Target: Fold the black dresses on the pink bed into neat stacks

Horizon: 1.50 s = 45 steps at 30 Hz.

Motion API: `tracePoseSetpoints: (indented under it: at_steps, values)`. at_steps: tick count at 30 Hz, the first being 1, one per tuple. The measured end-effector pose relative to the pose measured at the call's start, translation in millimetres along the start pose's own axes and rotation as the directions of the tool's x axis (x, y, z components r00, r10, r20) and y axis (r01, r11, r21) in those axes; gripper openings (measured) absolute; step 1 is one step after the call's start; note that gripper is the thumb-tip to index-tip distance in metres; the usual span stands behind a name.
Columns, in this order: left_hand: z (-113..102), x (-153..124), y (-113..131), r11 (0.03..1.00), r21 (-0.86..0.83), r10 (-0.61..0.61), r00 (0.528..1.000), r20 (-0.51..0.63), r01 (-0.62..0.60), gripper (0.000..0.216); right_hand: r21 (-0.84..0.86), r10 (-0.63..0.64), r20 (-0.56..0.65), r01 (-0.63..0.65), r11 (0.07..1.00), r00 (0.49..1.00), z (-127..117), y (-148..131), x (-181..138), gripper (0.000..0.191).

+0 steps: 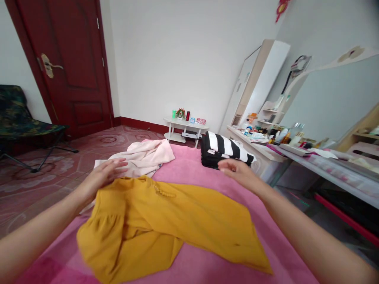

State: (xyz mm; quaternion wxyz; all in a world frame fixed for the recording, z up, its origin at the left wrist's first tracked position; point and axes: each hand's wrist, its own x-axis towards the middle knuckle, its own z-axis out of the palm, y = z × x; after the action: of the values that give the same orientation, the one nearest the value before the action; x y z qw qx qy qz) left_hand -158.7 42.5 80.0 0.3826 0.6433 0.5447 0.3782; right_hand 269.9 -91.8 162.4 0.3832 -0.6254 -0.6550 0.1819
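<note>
**Mustard garment (pixel 189 213) stretches between two hands on a pink cover (pixel 183 165)**

A person's left hand (pixel 110 170) hovers at the bunched end of the mustard garment, fingers loosely spread, overlapping a crumpled pale pink garment (pixel 151 156). Whether the palm touches either cloth cannot be told. The right hand (pixel 237 170) is held beyond the garment's far edge, fingers parted and slightly bent, the tips softened by blur. It covers a corner of a black-and-white striped pile (pixel 226 146); contact there is also unclear. Both forearms run out of frame.

The mustard garment lies flat toward the right, while its left end gathers in folds that hide part of its shape and reach the bottom edge. It overlaps the pale garment, a sliver of which shows at left.

Behind, small items on a low white table (pixel 189 125) are too distant to identify fully. Bottles crowd a dressing table (pixel 268 150), many hiding one another. A camouflage chair (pixel 29 132) and a dark red door (pixel 71 51) are cropped by the frame.
</note>
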Motion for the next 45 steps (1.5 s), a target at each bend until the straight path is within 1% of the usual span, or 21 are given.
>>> tracePoseSetpoints:
  at_steps: [2, 3, 5, 8, 11, 14, 17, 19, 23, 27, 31, 33, 36, 38, 39, 40, 41, 42, 43, 44, 45]
  values:
    - [-12.0, -8.5, -7.5, 0.997, -0.073, 0.007, 0.997, 0.076, -0.001, 0.061, -0.16, 0.148, 0.185, -0.119, 0.98, 0.972, 17.0, 46.4, -17.0, 0.018]
    - [-13.5, -12.5, -12.6, 0.998, -0.067, 0.021, 0.992, 0.121, -0.013, 0.06, -0.212, 0.182, 0.279, -0.125, 0.969, 0.943, 25.8, 63.3, -27.3, 0.018]
    - [-10.1, -20.0, -23.9, 0.996, 0.041, 0.074, 0.972, 0.222, -0.085, 0.06, -0.342, 0.195, 0.297, -0.086, 0.936, 0.935, 41.0, 81.1, -48.9, 0.015]
    - [1.9, -27.4, -37.2, 0.911, 0.272, 0.2, 0.908, 0.367, -0.311, 0.056, -0.472, 0.166, 0.268, -0.021, 0.881, 0.949, 52.9, 78.8, -72.1, 0.007]
    - [11.7, -30.0, -37.5, 0.776, 0.492, 0.205, 0.896, 0.395, -0.394, 0.046, -0.503, 0.194, 0.35, 0.009, 0.864, 0.916, 53.6, 68.9, -76.6, 0.008]
    - [18.5, -33.5, -22.5, 0.72, 0.561, 0.19, 0.894, 0.406, -0.408, 0.036, -0.54, 0.241, 0.316, -0.034, 0.841, 0.918, 53.1, 68.0, -70.7, 0.01]
    - [24.2, -41.6, -3.2, 0.697, 0.531, 0.24, 0.854, 0.461, -0.482, 0.014, -0.522, 0.277, 0.3, -0.086, 0.848, 0.913, 57.5, 73.1, -67.7, 0.015]
    - [26.0, -46.8, 4.3, 0.706, 0.486, 0.272, 0.831, 0.486, -0.515, 0.006, -0.521, 0.257, 0.328, -0.053, 0.852, 0.909, 60.5, 75.5, -69.1, 0.012]
    - [21.4, -45.4, 3.4, 0.776, 0.384, 0.295, 0.826, 0.481, -0.501, 0.011, -0.582, 0.17, 0.348, 0.071, 0.81, 0.922, 58.0, 74.5, -71.8, 0.015]
    - [15.5, -32.3, -2.6, 0.825, 0.324, 0.283, 0.834, 0.474, -0.464, 0.019, -0.589, 0.139, 0.288, 0.061, 0.806, 0.947, 57.6, 73.8, -70.0, 0.015]
    - [18.5, -33.5, -3.1, 0.802, 0.379, 0.264, 0.843, 0.468, -0.462, 0.018, -0.62, 0.103, 0.252, 0.079, 0.781, 0.962, 65.8, 70.1, -70.3, 0.015]
    - [19.0, -40.5, -1.2, 0.786, 0.402, 0.267, 0.845, 0.463, -0.469, 0.016, -0.633, 0.077, 0.208, 0.074, 0.771, 0.975, 62.5, 63.1, -71.3, 0.013]
    - [14.6, -49.7, 1.1, 0.803, 0.376, 0.288, 0.853, 0.435, -0.463, 0.018, -0.547, 0.082, 0.091, -0.018, 0.837, 0.992, 44.0, 51.3, -75.4, 0.008]
    - [11.7, -50.6, -1.0, 0.827, 0.329, 0.312, 0.859, 0.406, -0.456, 0.02, -0.408, 0.116, 0.025, -0.096, 0.908, 0.993, 30.6, 49.1, -81.3, 0.006]
    - [11.6, -48.9, -3.2, 0.836, 0.311, 0.318, 0.861, 0.396, -0.452, 0.021, -0.328, 0.143, 0.034, -0.124, 0.936, 0.989, 26.0, 50.6, -84.6, 0.008]
    - [12.6, -45.5, -5.8, 0.843, 0.299, 0.316, 0.862, 0.397, -0.447, 0.022, -0.248, 0.172, 0.098, -0.143, 0.958, 0.98, 23.1, 53.5, -87.5, 0.012]
    - [14.9, -40.5, -7.8, 0.848, 0.296, 0.303, 0.86, 0.41, -0.44, 0.023, -0.175, 0.197, 0.216, -0.16, 0.971, 0.956, 21.6, 57.2, -88.7, 0.015]
    - [17.8, -34.0, -8.2, 0.85, 0.301, 0.283, 0.857, 0.43, -0.432, 0.023, -0.119, 0.221, 0.373, -0.19, 0.975, 0.901, 20.5, 60.9, -87.2, 0.018]
    - [20.9, -25.9, -5.8, 0.848, 0.315, 0.262, 0.853, 0.452, -0.427, 0.023, -0.087, 0.234, 0.522, -0.221, 0.971, 0.821, 19.0, 63.4, -82.0, 0.022]
    - [23.4, -16.6, 0.4, 0.837, 0.342, 0.247, 0.852, 0.462, -0.428, 0.023, -0.082, 0.237, 0.618, -0.238, 0.968, 0.75, 15.6, 63.9, -72.5, 0.026]
    - [24.6, -6.3, 10.9, 0.814, 0.384, 0.25, 0.86, 0.445, -0.436, 0.023, -0.106, 0.246, 0.639, -0.233, 0.967, 0.729, 9.6, 61.4, -58.7, 0.029]
